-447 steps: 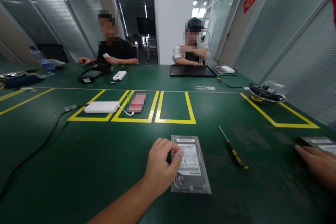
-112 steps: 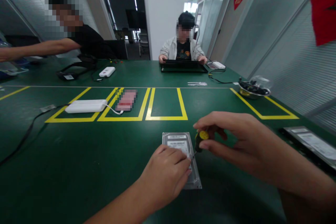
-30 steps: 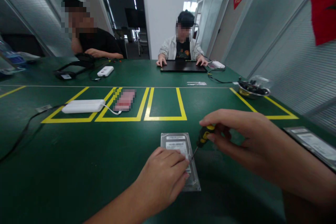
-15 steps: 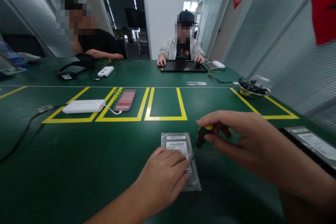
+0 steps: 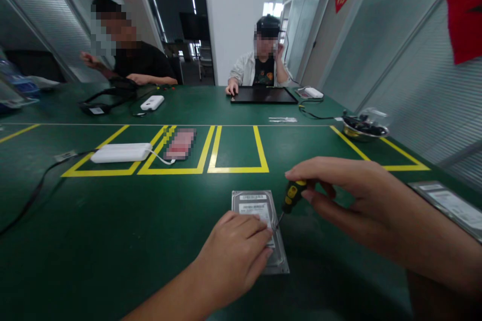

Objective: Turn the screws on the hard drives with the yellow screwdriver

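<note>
A silver hard drive (image 5: 280,256) with white labels lies on the green table in front of me. My left hand (image 5: 237,248) covers its left and middle part, fingers bent together over the label, holding it against the table. My right hand (image 5: 331,195) pinches a small black and yellow screwdriver (image 5: 293,195) by the top of its handle. The screwdriver leans, its thin shaft slanting down to the drive's right edge. Exactly where the tip rests I cannot make out. A second hard drive (image 5: 448,203) lies at the far right, partly behind my right forearm.
Yellow tape outlines (image 5: 239,169) mark the table. A white power bank (image 5: 121,153) is cabled to a blurred pink item (image 5: 181,144). A metal bowl (image 5: 364,131) of dark parts stands at right. Two people sit opposite, one at a flat black panel (image 5: 263,95).
My right hand and the screwdriver handle have shifted slightly right, and the handle has turned. My left hand stays put. Across the table, both people have moved a hand.
</note>
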{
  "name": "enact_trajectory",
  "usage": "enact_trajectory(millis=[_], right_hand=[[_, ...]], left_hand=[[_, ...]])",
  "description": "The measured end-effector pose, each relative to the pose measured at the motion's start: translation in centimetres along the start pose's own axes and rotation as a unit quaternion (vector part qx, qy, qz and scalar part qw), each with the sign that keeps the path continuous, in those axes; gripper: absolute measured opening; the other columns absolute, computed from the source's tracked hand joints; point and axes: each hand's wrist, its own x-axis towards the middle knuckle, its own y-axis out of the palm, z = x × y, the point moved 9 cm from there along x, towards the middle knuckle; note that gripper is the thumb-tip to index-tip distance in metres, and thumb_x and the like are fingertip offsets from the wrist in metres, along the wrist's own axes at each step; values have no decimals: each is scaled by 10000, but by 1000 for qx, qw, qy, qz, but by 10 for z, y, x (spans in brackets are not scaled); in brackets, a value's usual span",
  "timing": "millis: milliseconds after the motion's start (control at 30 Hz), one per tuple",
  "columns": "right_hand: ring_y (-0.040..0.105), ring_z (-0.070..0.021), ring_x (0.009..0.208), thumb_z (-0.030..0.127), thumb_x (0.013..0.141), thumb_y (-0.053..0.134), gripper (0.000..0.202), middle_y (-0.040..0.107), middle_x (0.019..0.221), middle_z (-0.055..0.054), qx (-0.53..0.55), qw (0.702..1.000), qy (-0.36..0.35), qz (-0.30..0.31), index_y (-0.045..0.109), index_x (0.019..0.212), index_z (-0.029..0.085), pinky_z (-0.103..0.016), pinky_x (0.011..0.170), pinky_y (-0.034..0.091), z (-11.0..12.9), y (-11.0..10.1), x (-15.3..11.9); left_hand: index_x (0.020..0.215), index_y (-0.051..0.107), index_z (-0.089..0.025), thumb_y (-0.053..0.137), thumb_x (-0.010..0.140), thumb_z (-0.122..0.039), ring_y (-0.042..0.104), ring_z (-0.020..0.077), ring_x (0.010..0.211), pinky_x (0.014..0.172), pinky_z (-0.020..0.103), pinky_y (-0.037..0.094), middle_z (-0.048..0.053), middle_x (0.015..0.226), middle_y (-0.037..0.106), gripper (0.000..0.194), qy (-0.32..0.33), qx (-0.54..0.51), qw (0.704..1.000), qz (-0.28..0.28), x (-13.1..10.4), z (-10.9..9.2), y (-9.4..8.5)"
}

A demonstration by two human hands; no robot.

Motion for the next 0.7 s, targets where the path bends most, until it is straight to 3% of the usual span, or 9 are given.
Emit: enact_trajectory(millis=[133, 267, 400, 700], right_hand=[[614, -158, 845, 235, 904, 527, 186, 663, 998, -2, -19, 1000, -1, 3, 632, 1056, 258, -277, 734, 481, 1, 1, 1], [528, -142, 675, 288, 872, 618, 75, 612, 802, -1, -62, 998, 16, 18, 614, 899, 218, -269, 590, 390, 0, 3, 3], [477, -127, 636, 334, 901, 591, 155, 563, 755, 1, -93, 995, 18, 17, 592, 824, 199, -260, 566, 331, 2, 3, 4], [447, -103, 648, 169, 904, 514, 110, 514, 773, -2, -72, 997, 11, 36, 574, 812, 170, -248, 577, 300, 11, 15, 3]], left_hand=[[1122, 629, -232, 515, 963, -278, 638, 250, 1029, 874, 442, 443, 36, 1123, 704, 201, 0, -5, 1000, -2, 0, 0, 0], [1168, 625, -243, 528, 958, -279, 630, 245, 1023, 875, 441, 434, 32, 1118, 699, 234, -5, -5, 1000, -4, 0, 1, -1], [1109, 657, -243, 549, 948, -276, 627, 240, 991, 870, 432, 428, 31, 1058, 700, 196, -14, -10, 1000, 5, 2, 1, -1], [888, 682, -211, 647, 872, -254, 602, 255, 940, 861, 436, 430, 27, 916, 673, 57, -60, 23, 997, 40, 28, 6, -5]])
